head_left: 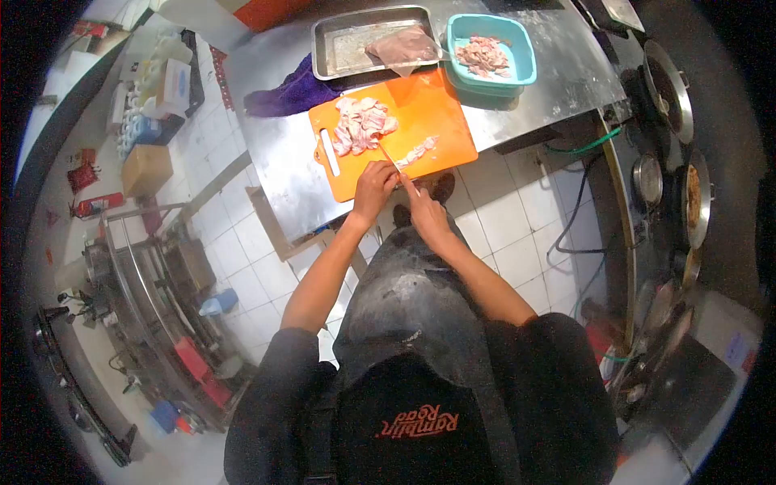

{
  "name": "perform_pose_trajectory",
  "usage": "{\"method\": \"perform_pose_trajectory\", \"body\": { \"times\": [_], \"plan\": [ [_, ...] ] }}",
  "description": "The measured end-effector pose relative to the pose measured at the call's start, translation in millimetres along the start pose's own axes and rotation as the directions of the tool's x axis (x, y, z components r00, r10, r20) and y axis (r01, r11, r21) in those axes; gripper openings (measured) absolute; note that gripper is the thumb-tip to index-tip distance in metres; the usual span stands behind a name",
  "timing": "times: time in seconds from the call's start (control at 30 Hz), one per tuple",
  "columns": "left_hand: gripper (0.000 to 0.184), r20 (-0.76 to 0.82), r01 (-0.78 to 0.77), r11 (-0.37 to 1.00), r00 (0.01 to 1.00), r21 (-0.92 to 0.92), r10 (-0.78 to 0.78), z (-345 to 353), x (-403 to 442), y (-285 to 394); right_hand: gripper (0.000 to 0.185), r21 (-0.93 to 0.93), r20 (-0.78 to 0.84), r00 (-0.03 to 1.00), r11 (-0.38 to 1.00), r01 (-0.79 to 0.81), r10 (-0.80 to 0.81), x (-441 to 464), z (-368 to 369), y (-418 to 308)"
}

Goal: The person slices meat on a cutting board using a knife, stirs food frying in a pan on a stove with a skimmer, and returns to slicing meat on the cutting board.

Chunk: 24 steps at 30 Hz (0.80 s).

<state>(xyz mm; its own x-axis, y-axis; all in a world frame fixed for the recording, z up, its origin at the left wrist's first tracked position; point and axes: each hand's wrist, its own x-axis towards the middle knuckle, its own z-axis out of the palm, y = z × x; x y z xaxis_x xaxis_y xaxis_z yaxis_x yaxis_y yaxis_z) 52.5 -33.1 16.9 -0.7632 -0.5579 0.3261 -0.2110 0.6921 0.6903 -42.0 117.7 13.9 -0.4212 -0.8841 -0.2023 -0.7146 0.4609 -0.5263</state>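
On an orange cutting board (440,109) lies a heap of pale pink raw meat pieces (364,125), with a few smaller strips of meat (419,151) to its right. My right hand (428,212) is closed around the handle of a knife (386,152), whose thin blade points up and left between the heap and the strips. Beside it at the board's near edge, my left hand (375,187) has its fingers curled close to the blade. What those fingers hold, if anything, is hidden. A white strip-shaped object (330,153) lies along the board's left side.
Behind the board, a metal tray (339,50) holds a plastic bag of meat (404,50). A turquoise tub (529,61) with meat pieces stands at its right. A purple cloth (291,93) lies left on the steel table (558,48). Pans (697,198) line the right side.
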Motion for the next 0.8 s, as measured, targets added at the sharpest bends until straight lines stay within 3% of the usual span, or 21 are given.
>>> {"method": "perform_pose_trajectory", "body": {
  "times": [0.13, 0.2, 0.33, 0.43, 0.5, 0.63, 0.67, 0.7, 0.77, 0.8],
  "plan": [
    [0.012, -0.008, 0.027, 1.0, 1.0, 0.005, -0.027, 2.5, 5.9, -0.4, 0.076, -0.003, 0.003, 1.0, 1.0, -0.021, 0.021, -16.8, -9.8, 4.7],
    [0.012, -0.022, 0.059, 0.998, 0.998, 0.008, -0.059, 3.0, -1.7, 3.0, 0.074, -0.008, 0.167, 0.982, 0.996, -0.088, 0.089, -47.1, -20.5, 8.8],
    [0.011, -0.052, 0.087, 0.996, 0.995, -0.014, -0.087, 5.7, -0.8, -1.6, 0.068, 0.017, 0.149, 0.983, 0.994, -0.112, 0.108, -44.3, -40.0, 20.5],
    [0.01, -0.058, 0.103, 0.994, 0.993, -0.032, -0.105, 6.5, 2.7, 1.3, 0.064, 0.157, 0.12, 0.986, 0.979, -0.132, 0.114, -30.9, -65.1, 35.6],
    [0.009, 0.021, 0.218, 0.957, 0.976, -0.192, -0.218, 12.8, 7.6, 7.7, 0.064, 0.425, -0.071, 0.994, 0.904, -0.04, 0.077, -26.0, -71.7, 52.1],
    [0.024, 0.061, 0.104, 0.958, 0.994, -0.266, -0.09, 36.2, 51.4, 28.1, 0.059, 0.559, -0.154, 0.983, 0.829, 0.006, 0.097, -27.4, -97.3, 83.9],
    [0.034, 0.072, -0.022, 0.998, 0.997, -0.053, 0.026, 38.5, 65.4, 29.9, 0.057, 0.534, -0.099, 0.983, 0.842, -0.081, 0.157, -31.9, -113.6, 84.8],
    [0.034, 0.066, -0.021, 0.998, 0.998, -0.059, 0.024, 42.6, 68.7, 30.6, 0.057, 0.526, -0.098, 0.983, 0.847, -0.081, 0.155, -35.3, -118.4, 92.8],
    [0.037, 0.22, -0.151, 0.97, 0.969, 0.189, 0.108, 49.3, 84.9, 29.5, 0.058, 0.531, -0.165, 0.979, 0.847, -0.013, 0.118, -37.3, -128.8, 114.2],
    [0.031, 0.287, -0.187, 0.956, 0.951, 0.228, 0.118, 50.9, 86.5, 27.4, 0.059, 0.579, -0.126, 0.98, 0.813, -0.055, 0.156, -38.7, -132.7, 121.6]
  ]
}}
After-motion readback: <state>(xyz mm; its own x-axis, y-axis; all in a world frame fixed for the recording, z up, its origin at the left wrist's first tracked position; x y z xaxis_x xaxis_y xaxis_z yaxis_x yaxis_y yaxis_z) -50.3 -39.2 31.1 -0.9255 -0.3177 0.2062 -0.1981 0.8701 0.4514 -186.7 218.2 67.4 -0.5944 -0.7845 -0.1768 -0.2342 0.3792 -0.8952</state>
